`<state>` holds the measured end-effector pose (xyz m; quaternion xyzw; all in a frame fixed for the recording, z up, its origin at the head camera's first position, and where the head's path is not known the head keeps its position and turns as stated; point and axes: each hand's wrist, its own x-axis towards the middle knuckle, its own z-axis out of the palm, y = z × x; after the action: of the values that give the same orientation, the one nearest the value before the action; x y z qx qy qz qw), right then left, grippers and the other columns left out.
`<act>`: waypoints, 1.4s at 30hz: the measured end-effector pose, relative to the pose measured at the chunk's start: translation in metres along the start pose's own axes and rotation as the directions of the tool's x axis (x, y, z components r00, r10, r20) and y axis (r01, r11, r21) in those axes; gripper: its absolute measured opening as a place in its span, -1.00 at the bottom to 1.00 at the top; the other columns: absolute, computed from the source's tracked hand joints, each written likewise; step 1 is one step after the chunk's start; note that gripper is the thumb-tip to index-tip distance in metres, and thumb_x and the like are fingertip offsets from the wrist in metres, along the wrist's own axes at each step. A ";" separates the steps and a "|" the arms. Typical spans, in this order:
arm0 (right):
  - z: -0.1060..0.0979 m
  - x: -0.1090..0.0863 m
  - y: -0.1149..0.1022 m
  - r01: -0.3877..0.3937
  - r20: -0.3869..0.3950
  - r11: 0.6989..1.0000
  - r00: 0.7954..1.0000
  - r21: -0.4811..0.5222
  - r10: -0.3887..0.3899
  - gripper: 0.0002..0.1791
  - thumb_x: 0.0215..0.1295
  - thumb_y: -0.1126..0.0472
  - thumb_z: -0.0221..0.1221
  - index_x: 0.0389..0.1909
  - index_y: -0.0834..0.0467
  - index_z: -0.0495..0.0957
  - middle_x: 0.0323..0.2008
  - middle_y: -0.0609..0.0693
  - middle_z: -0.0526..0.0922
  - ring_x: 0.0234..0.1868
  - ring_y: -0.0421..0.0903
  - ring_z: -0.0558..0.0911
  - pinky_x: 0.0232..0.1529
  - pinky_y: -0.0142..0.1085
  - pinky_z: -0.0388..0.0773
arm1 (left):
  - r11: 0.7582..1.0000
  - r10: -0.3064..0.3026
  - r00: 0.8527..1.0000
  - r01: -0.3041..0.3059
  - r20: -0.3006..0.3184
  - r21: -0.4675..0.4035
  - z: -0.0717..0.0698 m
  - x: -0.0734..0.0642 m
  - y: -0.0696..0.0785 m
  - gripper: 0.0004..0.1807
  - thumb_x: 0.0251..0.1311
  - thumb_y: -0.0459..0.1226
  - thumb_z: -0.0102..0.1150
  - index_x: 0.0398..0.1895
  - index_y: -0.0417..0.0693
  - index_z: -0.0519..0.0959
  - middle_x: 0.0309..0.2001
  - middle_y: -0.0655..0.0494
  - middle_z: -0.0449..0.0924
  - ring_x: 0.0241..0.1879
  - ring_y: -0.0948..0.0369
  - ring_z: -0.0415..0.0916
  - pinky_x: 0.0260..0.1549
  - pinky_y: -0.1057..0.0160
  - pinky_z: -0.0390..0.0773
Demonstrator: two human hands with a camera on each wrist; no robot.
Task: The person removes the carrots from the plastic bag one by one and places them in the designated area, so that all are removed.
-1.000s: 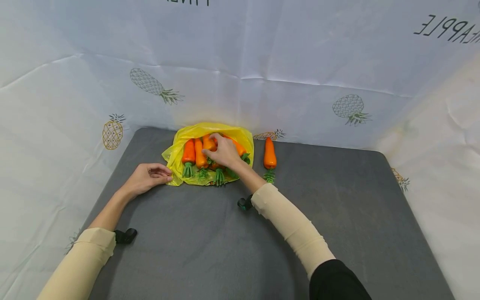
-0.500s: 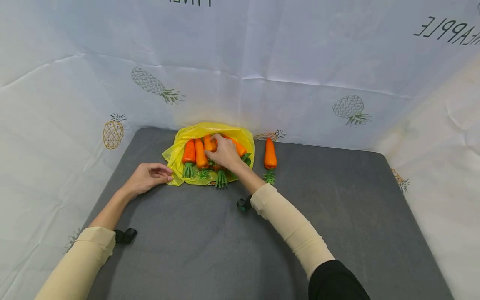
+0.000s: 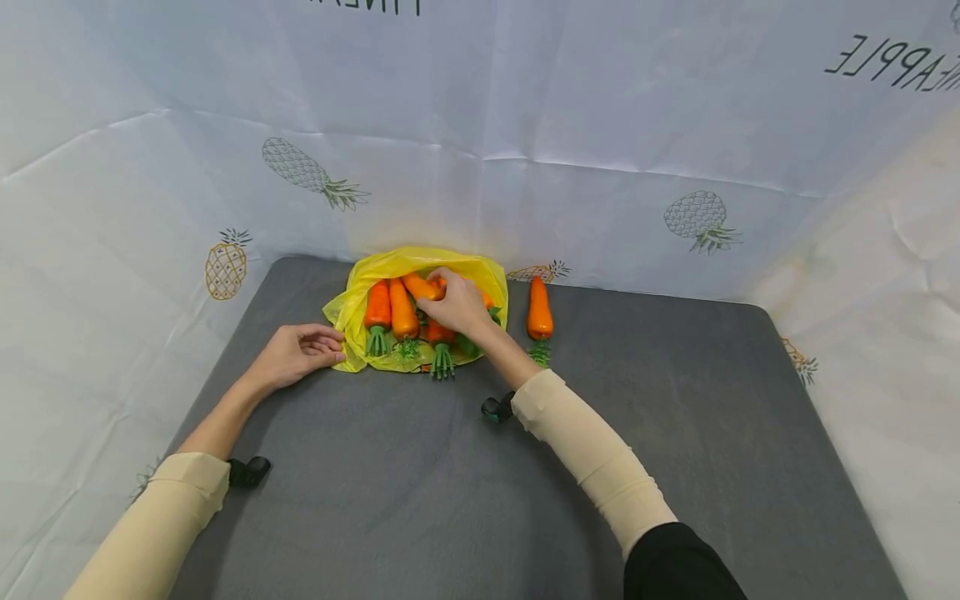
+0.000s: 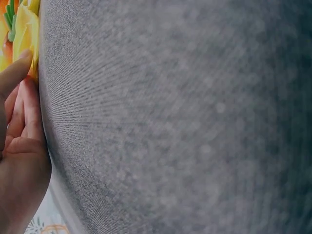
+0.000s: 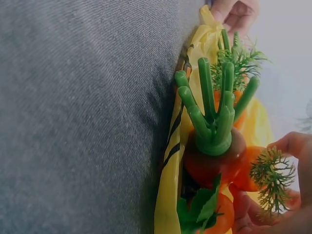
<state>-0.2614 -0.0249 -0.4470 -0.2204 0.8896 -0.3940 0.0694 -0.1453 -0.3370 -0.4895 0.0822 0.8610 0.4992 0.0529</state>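
A yellow plastic bag (image 3: 420, 256) lies at the back of the table with its mouth facing me, and several toy carrots sit inside. My left hand (image 3: 296, 357) pinches the bag's near left edge between thumb and fingers. Inside the mouth, my right hand (image 3: 459, 306) grips an orange carrot (image 3: 422, 287) that lies slanted; its feathery green top (image 5: 273, 180) shows by the fingers in the right wrist view. Left of it lie a red-orange carrot (image 3: 378, 305) and another orange carrot (image 3: 402, 308). One carrot with thick green stems (image 5: 214, 117) points out of the mouth.
A single carrot (image 3: 539, 310) lies on the grey table (image 3: 675, 433) just right of the bag. Behind the table's back edge hangs a white cloth (image 3: 585, 217) printed with pineapples.
My right hand has shifted slightly right, and the carrot in it has turned to a slant. More of the thick-stemmed carrot's orange body shows. My left hand stays at the bag's edge.
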 end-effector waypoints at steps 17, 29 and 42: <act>-0.023 -0.022 0.006 0.016 -0.006 0.996 1.000 0.092 -0.016 -0.55 0.46 0.05 0.30 0.29 0.10 0.64 -0.09 0.11 0.81 -0.28 -0.05 0.70 -0.36 -0.32 0.56 | 0.998 0.053 0.999 -0.053 -0.013 -0.033 -0.002 -0.001 -0.005 -0.54 0.33 -0.41 0.48 0.26 -0.37 0.64 -0.09 -0.31 0.79 -0.25 0.43 0.74 -0.24 0.46 0.73; -0.038 -0.041 0.000 0.091 -0.018 0.989 0.996 0.117 -0.090 -0.54 0.42 0.06 0.27 0.29 0.07 0.64 0.12 0.15 0.77 -0.05 0.05 0.78 -0.06 -0.13 0.73 | 0.994 0.095 0.995 -0.092 0.040 -0.053 -0.001 0.000 -0.007 -0.55 0.41 -0.43 0.39 0.34 -0.33 0.65 0.00 -0.23 0.81 -0.17 0.43 0.68 -0.19 0.51 0.70; -0.055 -0.061 -0.002 0.133 -0.038 0.981 0.991 0.141 -0.129 -0.55 0.38 0.05 0.27 0.26 0.04 0.66 0.13 0.18 0.80 -0.04 0.11 0.79 0.01 -0.03 0.78 | 0.993 0.118 0.993 -0.118 0.012 -0.016 -0.001 -0.002 -0.005 -0.59 0.38 -0.45 0.41 0.27 -0.32 0.69 0.01 -0.20 0.71 -0.21 0.40 0.61 -0.23 0.52 0.66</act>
<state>-0.2225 0.0383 -0.4115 -0.2673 0.8435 -0.4636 0.0459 -0.1435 -0.3406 -0.4934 0.1356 0.8504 0.5074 0.0294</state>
